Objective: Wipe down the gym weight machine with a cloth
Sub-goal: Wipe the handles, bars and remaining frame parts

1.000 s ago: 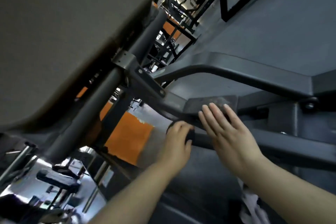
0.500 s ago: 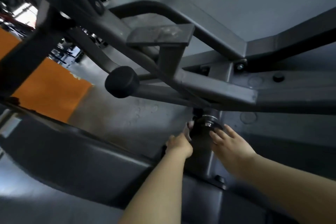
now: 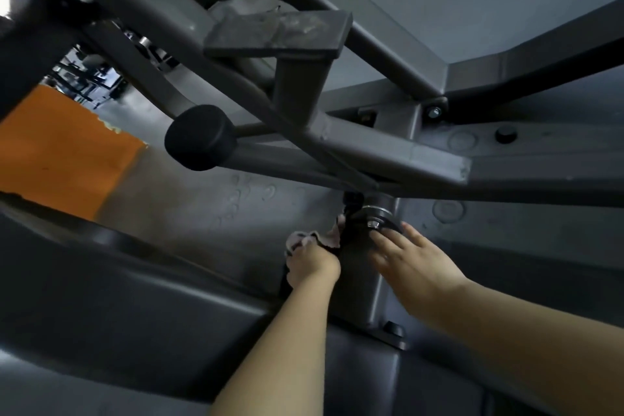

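Grey gym flooring [image 3: 202, 213] lies below the machine frame [image 3: 354, 152]. Under it, my left hand [image 3: 312, 263] clutches the cloth [image 3: 317, 238] against the pivot post [image 3: 358, 267]; right hand [image 3: 412, 260] rests flat, fingers extended. I judge the dusty upper plate [image 3: 280, 32] remains unwiped.

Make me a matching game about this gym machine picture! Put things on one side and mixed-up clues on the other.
Things:
1. left hand
2. right hand
3. round black end cap
4. flat metal plate

Clues:
A. smudged and dusty, on top of a short post
B. fingers straight, touching the bolted pivot
C. on the end of a grey bar
D. grips a bunched cloth

Pairs: 1-D, 2-B, 3-C, 4-A
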Demonstrator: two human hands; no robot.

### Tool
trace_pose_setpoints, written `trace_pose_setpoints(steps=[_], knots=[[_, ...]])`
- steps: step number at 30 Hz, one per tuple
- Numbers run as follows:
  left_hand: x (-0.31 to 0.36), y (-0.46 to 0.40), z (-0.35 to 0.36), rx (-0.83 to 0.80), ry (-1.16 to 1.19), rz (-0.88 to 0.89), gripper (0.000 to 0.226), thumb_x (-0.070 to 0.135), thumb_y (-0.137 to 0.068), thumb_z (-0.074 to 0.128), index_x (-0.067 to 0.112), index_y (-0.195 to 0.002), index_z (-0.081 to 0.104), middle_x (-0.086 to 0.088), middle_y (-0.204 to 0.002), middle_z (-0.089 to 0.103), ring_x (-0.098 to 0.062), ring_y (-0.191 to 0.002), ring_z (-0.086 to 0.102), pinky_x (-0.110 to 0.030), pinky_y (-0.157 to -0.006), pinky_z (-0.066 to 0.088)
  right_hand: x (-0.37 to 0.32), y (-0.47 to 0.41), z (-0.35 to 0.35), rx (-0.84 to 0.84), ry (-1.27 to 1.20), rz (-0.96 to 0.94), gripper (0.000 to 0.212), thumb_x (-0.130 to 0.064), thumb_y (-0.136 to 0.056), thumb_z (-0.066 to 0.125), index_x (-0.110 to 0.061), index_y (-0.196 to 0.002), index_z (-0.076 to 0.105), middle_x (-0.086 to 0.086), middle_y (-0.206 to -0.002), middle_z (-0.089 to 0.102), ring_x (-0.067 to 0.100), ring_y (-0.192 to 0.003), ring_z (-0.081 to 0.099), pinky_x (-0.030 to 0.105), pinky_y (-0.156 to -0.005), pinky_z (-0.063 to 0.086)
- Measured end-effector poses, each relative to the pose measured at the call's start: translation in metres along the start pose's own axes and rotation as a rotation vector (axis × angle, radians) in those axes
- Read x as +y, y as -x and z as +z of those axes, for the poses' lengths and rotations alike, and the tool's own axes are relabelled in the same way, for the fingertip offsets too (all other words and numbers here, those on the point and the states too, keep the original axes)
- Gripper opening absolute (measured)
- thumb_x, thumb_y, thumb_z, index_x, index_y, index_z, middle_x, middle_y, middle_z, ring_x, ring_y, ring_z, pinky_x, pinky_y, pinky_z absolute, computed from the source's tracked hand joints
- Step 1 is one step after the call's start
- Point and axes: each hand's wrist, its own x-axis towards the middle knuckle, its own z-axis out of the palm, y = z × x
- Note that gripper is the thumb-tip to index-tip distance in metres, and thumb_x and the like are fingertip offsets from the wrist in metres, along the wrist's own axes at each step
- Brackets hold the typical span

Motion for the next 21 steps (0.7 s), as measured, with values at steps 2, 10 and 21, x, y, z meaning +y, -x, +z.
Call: trace_pose_setpoints(steps=[2, 10, 21], knots=[[0.000, 0.011, -0.005, 0.072, 0.011, 0.149, 0.045, 0.016, -0.094, 0.045, 0.017, -0.138, 0.043, -0.007, -0.145, 0.041, -0.029, -0.130, 0.041, -0.035, -0.102, 0.037, -0.005, -0.003, -0.016, 0.047, -0.121, 0.033, 0.081, -0.024, -0.066, 0.077, -0.005, -0.139, 0.046, 0.023, -0.144, 0.042, 0.033, -0.125, 0.050, 0.045, -0.108, 0.034], [-0.017, 0.079, -0.055, 0.357, 0.324, 0.767, 0.057, -0.004, -0.092, 0.047, 0.012, -0.145, 0.034, 0.002, -0.153, 0.021, -0.012, -0.135, 0.037, -0.018, -0.109, 0.030, -0.021, -0.010, -0.070, 0.238, -0.616, 0.033, 0.079, -0.018, -0.097, 0.049, -0.020, -0.152, -0.008, 0.006, -0.160, -0.003, 0.028, -0.114, 0.057, 0.031, -0.081, 0.049], [0.055, 0.097, -0.211, 0.932, 0.224, 1.073, 0.070, -0.002, -0.082, 0.045, -0.006, -0.146, 0.016, 0.000, -0.144, 0.000, -0.001, -0.133, 0.009, -0.005, -0.110, 0.006, -0.012, -0.063, -0.196, 1.061, -0.513, 0.114, 0.072, -0.018, -0.078, 0.074, 0.003, -0.138, 0.041, 0.021, -0.149, 0.035, 0.032, -0.129, 0.047, 0.043, -0.103, 0.036]])
